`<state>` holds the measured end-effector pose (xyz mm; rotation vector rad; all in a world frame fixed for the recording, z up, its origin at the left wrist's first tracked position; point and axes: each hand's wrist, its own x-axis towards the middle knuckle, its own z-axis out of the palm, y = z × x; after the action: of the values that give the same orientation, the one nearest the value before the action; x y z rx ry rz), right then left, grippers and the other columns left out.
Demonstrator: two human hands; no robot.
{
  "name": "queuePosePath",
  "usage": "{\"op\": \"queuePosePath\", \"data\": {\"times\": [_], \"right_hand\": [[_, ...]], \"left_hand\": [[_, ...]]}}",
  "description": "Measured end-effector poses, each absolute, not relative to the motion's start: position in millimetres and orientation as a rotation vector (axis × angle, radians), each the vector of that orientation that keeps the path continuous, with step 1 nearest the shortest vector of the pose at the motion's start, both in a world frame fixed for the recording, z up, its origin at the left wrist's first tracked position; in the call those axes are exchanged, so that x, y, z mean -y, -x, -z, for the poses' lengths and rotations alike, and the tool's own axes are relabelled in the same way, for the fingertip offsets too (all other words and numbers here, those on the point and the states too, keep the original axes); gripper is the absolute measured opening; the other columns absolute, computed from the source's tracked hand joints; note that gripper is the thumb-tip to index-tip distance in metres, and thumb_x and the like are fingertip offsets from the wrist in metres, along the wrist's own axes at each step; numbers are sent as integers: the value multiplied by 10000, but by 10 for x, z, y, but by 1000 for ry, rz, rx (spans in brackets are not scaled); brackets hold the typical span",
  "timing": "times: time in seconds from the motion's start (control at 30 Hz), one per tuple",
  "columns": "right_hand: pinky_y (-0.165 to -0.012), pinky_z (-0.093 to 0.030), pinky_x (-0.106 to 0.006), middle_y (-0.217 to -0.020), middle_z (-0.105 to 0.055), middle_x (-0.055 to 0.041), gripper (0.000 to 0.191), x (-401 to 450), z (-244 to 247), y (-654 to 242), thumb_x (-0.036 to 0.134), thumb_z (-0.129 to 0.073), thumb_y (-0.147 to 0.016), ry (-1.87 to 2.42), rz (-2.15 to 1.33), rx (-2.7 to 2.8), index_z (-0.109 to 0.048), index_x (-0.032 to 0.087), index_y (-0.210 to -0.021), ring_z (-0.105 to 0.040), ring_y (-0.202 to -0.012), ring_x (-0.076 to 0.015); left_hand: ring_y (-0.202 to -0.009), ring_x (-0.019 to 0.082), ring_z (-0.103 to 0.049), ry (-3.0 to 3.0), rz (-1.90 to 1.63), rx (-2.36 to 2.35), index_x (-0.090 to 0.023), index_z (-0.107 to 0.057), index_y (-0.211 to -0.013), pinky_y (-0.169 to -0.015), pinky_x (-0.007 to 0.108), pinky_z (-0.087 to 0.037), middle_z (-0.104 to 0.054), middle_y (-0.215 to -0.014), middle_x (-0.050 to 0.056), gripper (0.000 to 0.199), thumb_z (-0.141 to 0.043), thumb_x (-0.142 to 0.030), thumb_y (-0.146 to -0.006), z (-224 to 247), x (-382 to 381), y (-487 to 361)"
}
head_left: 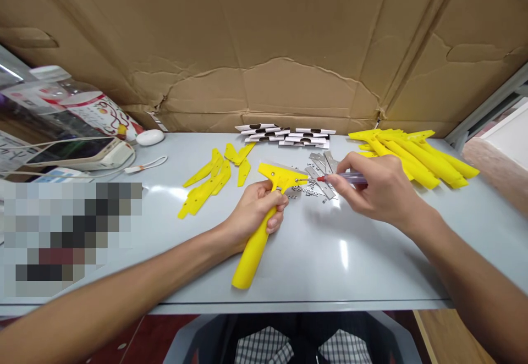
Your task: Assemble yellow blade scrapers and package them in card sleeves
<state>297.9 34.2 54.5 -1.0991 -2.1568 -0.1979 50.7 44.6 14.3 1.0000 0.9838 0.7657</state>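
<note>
While my left hand (256, 213) clamps its fingers around a yellow plastic scraper (253, 254) above the desk (330, 265), my right hand (377, 188) pinches a clear-handled screwdriver (350, 177), its fingers closed on the grip and its tip at the scraper's head. A pale blade edge appears to sit along that head. Loose steel blades (318, 172) and small nuts (307, 191) lie just beside it. To the left are flat yellow plastic pieces (204, 182), to the right a heap of yellow scraper handles (416, 158), and at the back stacked black-and-white printed cards (284, 136). Whether the heaped handles carry blades is hard to make out. My right hand hides part of the steel pile, and the fastener under the tip is too small to read.
</note>
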Motion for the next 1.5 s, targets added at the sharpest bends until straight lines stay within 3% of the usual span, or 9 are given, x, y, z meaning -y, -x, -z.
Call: {"op": "queuePosePath", "data": {"times": [0.1,0.3,0.47,0.57,0.77,0.87,1.07,1.27,1.5], "right_hand": [[-542,-399,-258,-687,-651,23,96,-320,-562,-2959,256,-671,-916,1025,61,2190,-593,201,-924,-562,-535,-114],[-522,-390,-272,-577,-597,44,172,-354,-546,-2972,323,-711,-950,1048,143,2096,-634,208,-848,-531,-488,-112],[-599,-448,-262,-981,-662,-57,170,-383,-568,-2993,62,-581,-908,797,-37,2223,-650,213,-872,-627,-773,-142],[-611,-449,-269,-972,-671,-49,254,-384,-569,-2999,7,-547,-869,778,-32,2214,-672,223,-916,-619,-775,-145],[-627,-469,-294,-930,-768,-14,234,-345,-631,-3051,101,-563,-913,998,-79,2273,-696,252,-1031,-660,-698,-154],[-593,-436,-295,-748,-750,1,132,-357,-660,-3104,244,-623,-962,1169,-74,2329,-724,243,-1047,-664,-614,-161],[-584,-398,-311,-643,-706,-23,260,-377,-656,-3116,409,-600,-1014,1233,57,2395,-767,212,-977,-635,-573,-176],[-647,-464,-300,-893,-772,-40,136,-283,-675,-3039,259,-605,-958,1104,-30,2327,-666,205,-1067,-691,-719,-180],[-639,-454,-287,-839,-786,-18,116,-305,-664,-3068,274,-633,-984,1117,-105,2335,-706,224,-1060,-701,-704,-173]], "left_hand": [[-338,66,-370,-985,-779,-986,-207,-489,-617,-369,213,-261,-427,-408,-57,262,-716,-252,-742,-137,-451,-510],[-331,67,-369,-1017,-742,-980,-204,-503,-626,-367,216,-246,-434,-404,-44,233,-675,-244,-778,-97,-467,-478],[-333,69,-372,-1025,-747,-981,-205,-502,-633,-367,217,-249,-439,-406,-45,234,-676,-238,-787,-84,-455,-474],[-328,73,-374,-1033,-752,-972,-208,-501,-637,-362,219,-248,-442,-396,-45,230,-677,-231,-784,-88,-447,-482],[-334,70,-373,-1022,-760,-987,-208,-500,-631,-366,219,-254,-438,-401,-40,240,-683,-237,-784,-113,-447,-495],[-336,67,-368,-1002,-769,-992,-207,-491,-618,-369,217,-253,-423,-402,-44,249,-682,-230,-776,-130,-454,-502],[-340,69,-371,-1023,-767,-982,-206,-492,-633,-371,215,-259,-429,-402,-46,229,-657,-219,-791,-125,-452,-489],[-330,80,-387,-1116,-743,-1014,-216,-475,-658,-361,222,-275,-471,-409,-40,258,-693,-269,-785,-135,-413,-493],[-340,75,-382,-1109,-732,-1009,-217,-469,-667,-375,223,-278,-459,-408,-42,265,-695,-278,-793,-140,-421,-496]]}}
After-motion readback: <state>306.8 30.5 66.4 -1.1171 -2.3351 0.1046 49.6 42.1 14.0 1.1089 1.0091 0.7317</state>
